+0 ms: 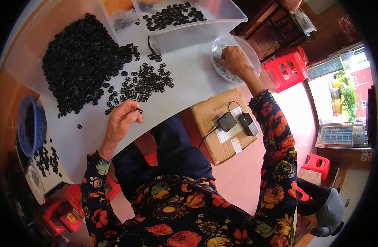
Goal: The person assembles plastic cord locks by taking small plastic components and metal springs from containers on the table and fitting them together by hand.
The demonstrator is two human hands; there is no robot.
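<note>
My left hand [121, 121] is closed at the table's near edge, pinching a small black plastic piece [140, 110] between thumb and fingertips. Just beyond it lie a loose spread of flat black pieces with holes [146, 82] and a large heap of black oval pieces [80, 61]. My right hand [236, 61] reaches into a clear round bowl [255, 55] at the table's right end. Small, thin, silvery bits [230, 76] cover the bowl's bottom. The right fingers are bent together, and their tips are too hidden to show what they hold.
A clear plastic bin [189, 35] with black pieces stands at the back. At the left is a blue basket [40, 127]. Beside my knees, a cardboard box [222, 146] carries two black adapters with cords. Red stools [285, 72] stand to the right, and another person [329, 212] is at lower right.
</note>
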